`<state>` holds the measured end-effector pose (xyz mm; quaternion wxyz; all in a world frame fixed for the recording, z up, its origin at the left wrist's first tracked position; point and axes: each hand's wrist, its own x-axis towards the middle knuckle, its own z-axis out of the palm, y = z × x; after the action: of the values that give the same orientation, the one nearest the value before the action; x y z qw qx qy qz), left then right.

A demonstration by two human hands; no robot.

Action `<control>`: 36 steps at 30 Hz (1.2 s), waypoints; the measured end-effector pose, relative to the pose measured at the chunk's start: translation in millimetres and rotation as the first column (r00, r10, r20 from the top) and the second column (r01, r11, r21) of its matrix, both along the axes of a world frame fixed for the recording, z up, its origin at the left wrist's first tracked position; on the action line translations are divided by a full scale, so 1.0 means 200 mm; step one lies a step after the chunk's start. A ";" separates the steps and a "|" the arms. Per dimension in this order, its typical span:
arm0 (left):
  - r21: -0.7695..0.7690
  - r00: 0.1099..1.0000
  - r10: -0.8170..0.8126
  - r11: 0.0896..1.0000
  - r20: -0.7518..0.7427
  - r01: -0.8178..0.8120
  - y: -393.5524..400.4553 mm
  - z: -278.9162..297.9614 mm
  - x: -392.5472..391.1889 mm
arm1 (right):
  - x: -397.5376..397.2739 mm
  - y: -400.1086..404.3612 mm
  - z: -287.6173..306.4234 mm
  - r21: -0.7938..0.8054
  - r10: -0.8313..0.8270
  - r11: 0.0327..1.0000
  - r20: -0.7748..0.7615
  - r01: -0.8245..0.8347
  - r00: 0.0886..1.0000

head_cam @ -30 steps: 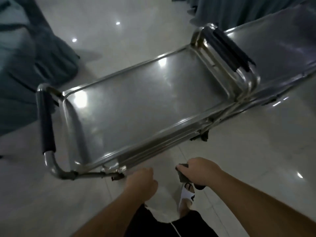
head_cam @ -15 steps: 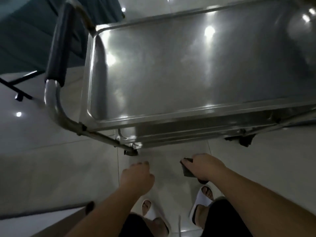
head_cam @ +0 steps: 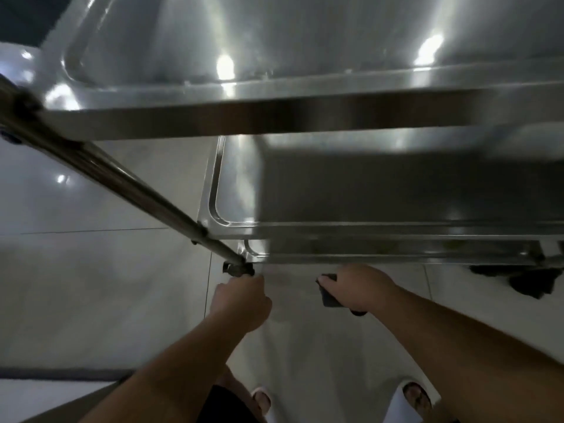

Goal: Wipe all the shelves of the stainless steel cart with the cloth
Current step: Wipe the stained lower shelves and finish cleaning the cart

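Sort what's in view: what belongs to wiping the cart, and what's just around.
For the job:
cart, with top shelf, middle shelf, bottom shelf
cloth, gripped by the right hand
left hand, near the cart's corner

Just around:
tiled floor
sandals

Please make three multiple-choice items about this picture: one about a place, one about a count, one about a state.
1. Where is the right hand?
A. on the top shelf
B. just in front of the lowest shelf's edge
C. on the handle

2. How many shelves of the cart can be seen?
A. one
B. two
C. three

3. What does the right hand do with the dark cloth?
A. grips it
B. has dropped it
C. spreads it flat

Key: 1 B, the hand hangs below the rims; 2 C, three rims are stacked; 3 A, the fingers curl round it.
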<state>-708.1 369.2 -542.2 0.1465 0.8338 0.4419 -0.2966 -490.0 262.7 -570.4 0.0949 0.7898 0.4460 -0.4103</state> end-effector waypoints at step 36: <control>0.136 0.929 0.163 0.966 0.333 -0.218 0.49 -1.23 -0.50 | -0.28 0.88 -0.90 0.759 -0.179 0.643 0.280 -0.104 0.943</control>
<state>-808.8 468.0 -787.7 0.1721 0.8332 0.5153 -0.1031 -546.4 438.5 -750.8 -0.1828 0.8217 0.5378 -0.0470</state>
